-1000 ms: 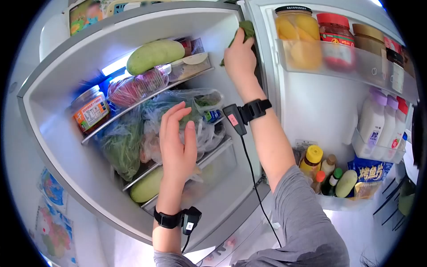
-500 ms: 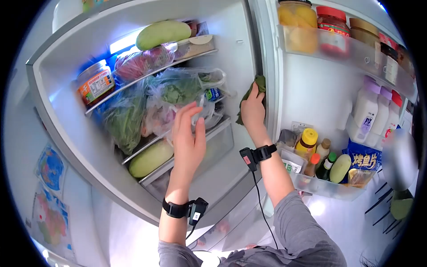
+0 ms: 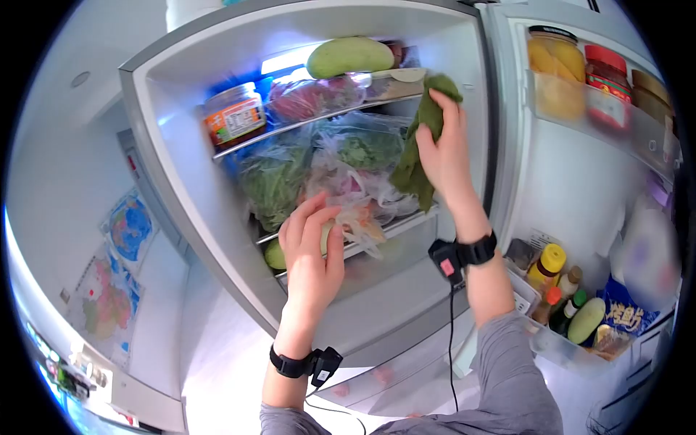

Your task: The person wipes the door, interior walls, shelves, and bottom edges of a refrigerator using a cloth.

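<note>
My right hand (image 3: 446, 148) grips a green cloth (image 3: 420, 156), which hangs down in front of the right end of the fridge shelves. Fingers apart, my left hand (image 3: 313, 254) is open in front of the lower shelf, by a clear plastic bag (image 3: 362, 221); whether it touches the bag I cannot tell. Behind the hands, bagged leafy greens (image 3: 272, 181) fill the middle shelf. A long pale green gourd (image 3: 351, 58) lies on the top shelf, above a bagged reddish item (image 3: 315, 100). Another green gourd (image 3: 275, 255) is partly hidden by my left hand.
A labelled jar (image 3: 235, 116) stands at the left of the upper shelf. The open fridge door (image 3: 551, 167) at right carries a jar of yellow fruit (image 3: 557, 69), a red-lidded jar (image 3: 607, 90) and several bottles below. Maps (image 3: 109, 304) hang on the left wall.
My right hand has lifted the cloth away from the fridge's right side wall, up and in front of the shelves. My left hand stays open near the bags. The view has turned left.
</note>
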### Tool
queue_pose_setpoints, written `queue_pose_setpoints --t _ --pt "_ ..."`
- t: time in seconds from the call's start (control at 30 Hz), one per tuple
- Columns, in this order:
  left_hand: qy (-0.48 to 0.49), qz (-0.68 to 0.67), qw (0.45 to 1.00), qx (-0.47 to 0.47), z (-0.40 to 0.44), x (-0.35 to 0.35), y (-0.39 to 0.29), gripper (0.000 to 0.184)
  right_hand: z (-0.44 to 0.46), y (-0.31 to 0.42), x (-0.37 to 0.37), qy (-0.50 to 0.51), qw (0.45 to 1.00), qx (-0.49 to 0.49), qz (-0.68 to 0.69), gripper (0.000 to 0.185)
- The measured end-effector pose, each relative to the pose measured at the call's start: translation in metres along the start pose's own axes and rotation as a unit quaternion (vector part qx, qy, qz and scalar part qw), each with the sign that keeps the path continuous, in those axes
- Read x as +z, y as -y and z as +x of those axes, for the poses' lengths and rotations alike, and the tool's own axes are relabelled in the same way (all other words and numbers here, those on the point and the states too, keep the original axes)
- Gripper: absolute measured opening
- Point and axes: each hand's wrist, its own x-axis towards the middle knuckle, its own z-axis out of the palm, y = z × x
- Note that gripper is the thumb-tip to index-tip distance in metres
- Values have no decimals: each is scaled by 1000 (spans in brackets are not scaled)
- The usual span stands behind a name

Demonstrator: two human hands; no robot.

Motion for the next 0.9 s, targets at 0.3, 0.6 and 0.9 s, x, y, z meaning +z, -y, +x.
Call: queue_pose_setpoints --t 0.3,0.6,0.9 --pt "-63 98 993 -24 8 -54 11 22 58 51 60 -44 984 -160 68 50" --pt "-91 229 969 9 5 -99 20 23 85 120 173 -93 949 -24 299 58" --pt "-126 196 972 18 9 -114 39 25 63 193 242 41 875 102 472 51"
